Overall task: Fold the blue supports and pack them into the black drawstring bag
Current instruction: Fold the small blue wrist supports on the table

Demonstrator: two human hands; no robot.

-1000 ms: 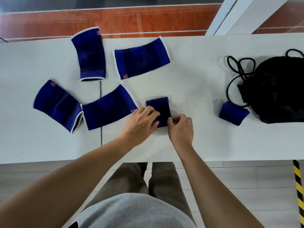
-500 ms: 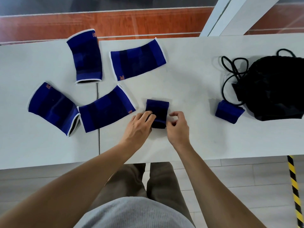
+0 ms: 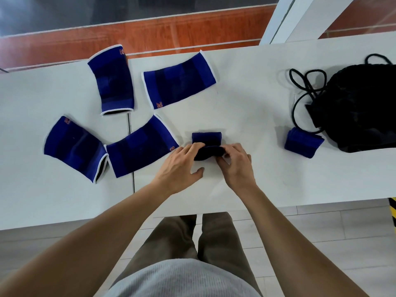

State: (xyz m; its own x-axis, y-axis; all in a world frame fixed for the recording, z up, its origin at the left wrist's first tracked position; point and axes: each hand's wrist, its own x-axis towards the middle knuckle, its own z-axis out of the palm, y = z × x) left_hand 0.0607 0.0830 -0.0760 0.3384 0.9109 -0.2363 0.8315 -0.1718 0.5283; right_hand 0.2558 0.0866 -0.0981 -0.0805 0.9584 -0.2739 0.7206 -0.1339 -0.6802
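Note:
A small blue support (image 3: 206, 140) lies on the white table (image 3: 246, 116) in front of me, its near edge lifted and rolled back. My left hand (image 3: 180, 166) pinches that near edge on the left, and my right hand (image 3: 236, 166) pinches it on the right. One folded blue support (image 3: 303, 145) rests beside the black drawstring bag (image 3: 360, 108) at the right. Several flat blue supports lie at the left: one (image 3: 112, 80), another (image 3: 179, 79), a third (image 3: 141, 146) and the leftmost (image 3: 74, 147).
The bag's black cord (image 3: 304, 82) loops over the table left of the bag. A seam (image 3: 130, 146) splits the table into two tops. The near table edge runs just behind my wrists. A yellow-black striped post (image 3: 391, 215) stands at the lower right.
Both hands have drawn the support's near edge up and over toward its far side, so the piece looks shorter. The view has shifted slightly.

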